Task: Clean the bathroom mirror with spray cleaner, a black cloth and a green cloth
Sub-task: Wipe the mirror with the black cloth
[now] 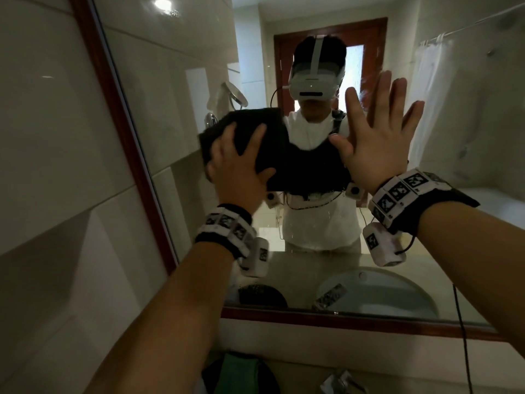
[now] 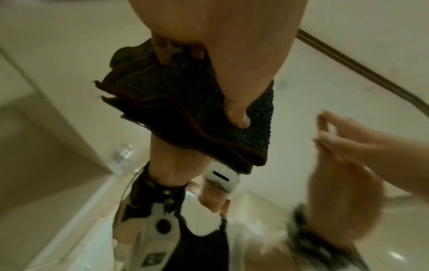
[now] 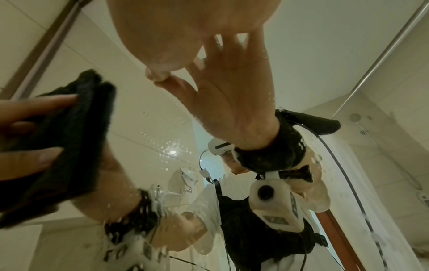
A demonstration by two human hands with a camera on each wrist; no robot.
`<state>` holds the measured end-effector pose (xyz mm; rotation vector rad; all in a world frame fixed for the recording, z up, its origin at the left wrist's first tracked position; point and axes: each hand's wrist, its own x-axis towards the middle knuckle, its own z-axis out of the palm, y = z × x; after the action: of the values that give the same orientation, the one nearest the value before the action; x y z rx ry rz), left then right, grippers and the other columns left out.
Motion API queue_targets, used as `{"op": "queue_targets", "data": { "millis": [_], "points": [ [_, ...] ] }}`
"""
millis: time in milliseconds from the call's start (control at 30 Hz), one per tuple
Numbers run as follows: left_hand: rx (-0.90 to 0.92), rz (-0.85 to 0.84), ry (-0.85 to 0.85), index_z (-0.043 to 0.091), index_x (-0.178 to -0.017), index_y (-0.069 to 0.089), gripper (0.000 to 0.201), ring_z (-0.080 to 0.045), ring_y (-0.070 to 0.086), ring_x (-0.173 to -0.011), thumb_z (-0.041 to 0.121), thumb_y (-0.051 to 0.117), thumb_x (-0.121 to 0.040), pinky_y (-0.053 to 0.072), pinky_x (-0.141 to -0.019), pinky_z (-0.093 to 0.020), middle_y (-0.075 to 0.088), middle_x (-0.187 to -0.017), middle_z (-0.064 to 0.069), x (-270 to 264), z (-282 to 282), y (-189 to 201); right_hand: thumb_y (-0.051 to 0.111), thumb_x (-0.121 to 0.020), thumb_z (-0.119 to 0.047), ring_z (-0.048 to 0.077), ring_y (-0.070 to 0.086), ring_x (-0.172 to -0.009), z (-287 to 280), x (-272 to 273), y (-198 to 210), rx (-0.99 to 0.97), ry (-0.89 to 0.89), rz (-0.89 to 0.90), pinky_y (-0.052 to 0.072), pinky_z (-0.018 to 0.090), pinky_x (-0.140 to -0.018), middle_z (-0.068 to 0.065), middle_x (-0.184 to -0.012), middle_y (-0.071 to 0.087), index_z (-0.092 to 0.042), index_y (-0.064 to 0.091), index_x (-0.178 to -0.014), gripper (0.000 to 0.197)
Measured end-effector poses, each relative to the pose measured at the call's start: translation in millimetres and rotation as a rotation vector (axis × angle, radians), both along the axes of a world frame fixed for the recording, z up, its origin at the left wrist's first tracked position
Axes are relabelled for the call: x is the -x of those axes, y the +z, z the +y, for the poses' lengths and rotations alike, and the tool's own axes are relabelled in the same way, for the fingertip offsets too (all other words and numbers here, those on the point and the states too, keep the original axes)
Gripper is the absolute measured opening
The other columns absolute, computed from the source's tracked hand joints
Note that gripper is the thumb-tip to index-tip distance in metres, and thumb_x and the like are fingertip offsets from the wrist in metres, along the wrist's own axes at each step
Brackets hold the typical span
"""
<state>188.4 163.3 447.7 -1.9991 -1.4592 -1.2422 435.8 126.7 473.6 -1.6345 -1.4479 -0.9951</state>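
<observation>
Pressing a folded black cloth (image 1: 257, 143) against the mirror (image 1: 176, 115) at centre left of the head view, our left hand (image 1: 237, 169) has its fingers spread over the wad and curled onto it, the thumb lying along its lower right edge; in the left wrist view the thumb (image 2: 236, 113) digs into the nubbly cloth (image 2: 181, 113) and two fingertips hook over its far end, so the hold is firm. To the left of the cloth the mirror's dark red wooden frame (image 1: 119, 115) slants down the picture against pale wall tiles (image 1: 42, 137); at the bottom centre a green cloth (image 1: 240, 371) lies on the counter below the glass, partly cut off by our forearm. Further right, our right hand (image 1: 377, 143) is flat on the glass, fingers straight and fanned apart, holding nothing; the right wrist view shows its fingertips meeting their own reflection, with droplets on the glass around (image 3: 167, 148). In the lower right of the head view the mirror reflects a white basin (image 1: 377, 291); the spray cleaner may be the blurred shape at the bottom edge, though we cannot tell.
</observation>
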Motion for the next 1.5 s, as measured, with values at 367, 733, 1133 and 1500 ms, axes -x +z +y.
{"op": "queue_targets", "data": {
  "millis": [367, 733, 1133, 1500],
  "points": [
    [0.097, -0.284, 0.077, 0.038, -0.156, 0.024, 0.085, -0.035, 0.011, -0.148, 0.034, 0.074, -0.087, 0.015, -0.123, -0.043, 0.008, -0.163, -0.012, 116.9, 28.1, -4.8, 0.029, -0.1, -0.065, 0.041, -0.006, -0.15, 0.0, 2.1, -2.1, -0.003, -0.005, 0.008, 0.001, 0.068, -0.115, 0.017, -0.164, -0.006, -0.037, -0.002, -0.157, 0.071],
    [0.082, -0.183, 0.089, 0.037, -0.155, 0.026, 0.088, -0.041, 0.02, -0.142, 0.037, 0.076, -0.083, 0.033, -0.109, -0.059, 0.016, -0.161, -0.018, 47.0, 9.1, -14.1, 0.032, -0.102, -0.049, 0.035, -0.006, -0.151, -12.8, -3.5, 1.5, 0.047, 0.002, -0.035, 0.002, 0.063, -0.118, 0.012, -0.165, -0.006, -0.036, 0.01, -0.157, 0.06],
    [0.068, -0.018, 0.074, 0.043, -0.154, 0.023, 0.088, -0.043, 0.025, -0.14, 0.044, 0.074, -0.083, 0.038, -0.101, -0.067, 0.018, -0.159, -0.017, -76.8, -30.1, -9.7, 0.062, -0.092, -0.026, 0.039, 0.021, -0.146, -89.2, -103.4, -0.7, -0.012, 0.088, 0.032, 0.022, 0.056, -0.117, 0.016, -0.161, 0.019, -0.024, 0.023, -0.154, 0.074],
    [0.014, 0.087, 0.05, 0.041, -0.152, 0.028, 0.088, -0.044, 0.028, -0.138, 0.044, 0.077, -0.079, 0.037, -0.1, -0.065, 0.024, -0.158, -0.017, -168.4, -62.6, -9.7, 0.058, -0.089, -0.055, 0.039, -0.018, -0.148, -104.3, -186.8, -22.1, 0.283, -0.146, 0.111, 0.003, 0.063, -0.119, 0.01, -0.161, -0.025, -0.033, -0.01, -0.155, 0.098]
  ]
}}
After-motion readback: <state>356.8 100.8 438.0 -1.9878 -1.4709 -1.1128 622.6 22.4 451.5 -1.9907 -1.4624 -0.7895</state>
